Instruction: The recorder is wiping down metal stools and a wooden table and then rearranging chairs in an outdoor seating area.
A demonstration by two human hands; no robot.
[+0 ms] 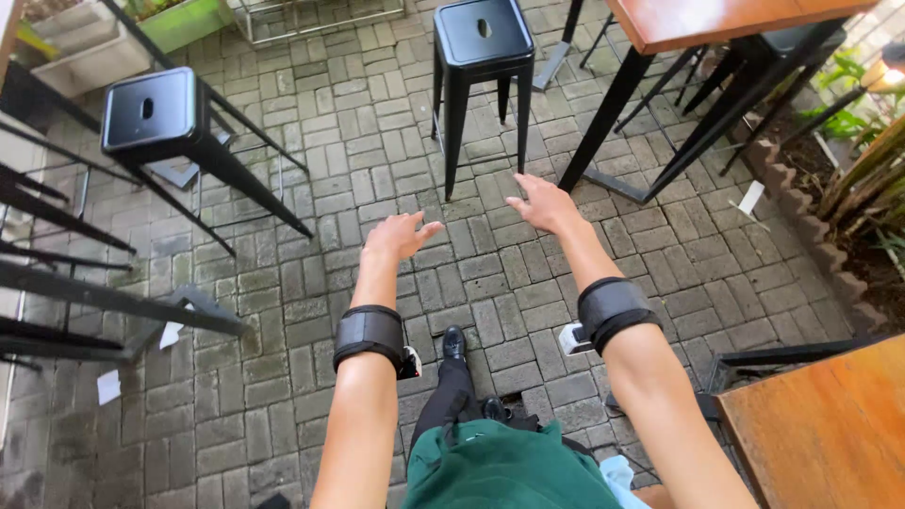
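Observation:
Both my arms reach forward over a grey brick-paved floor (311, 198). My left hand (396, 236) is empty, fingers spread, palm down. My right hand (542, 203) is also empty with fingers apart, a little farther out. Each forearm wears a black band. The nearest thing ahead is a black metal stool (481, 42), just beyond my right hand and not touched. Below I see my green apron (504, 467) and a black shoe (453, 342).
A second black stool (151, 113) stands at the left beside dark table legs. A wooden table (726, 19) on black legs is at the top right, another wooden tabletop (830, 424) at the bottom right. Plants (872, 188) line the right edge. Paper scraps (108, 385) lie on the paving.

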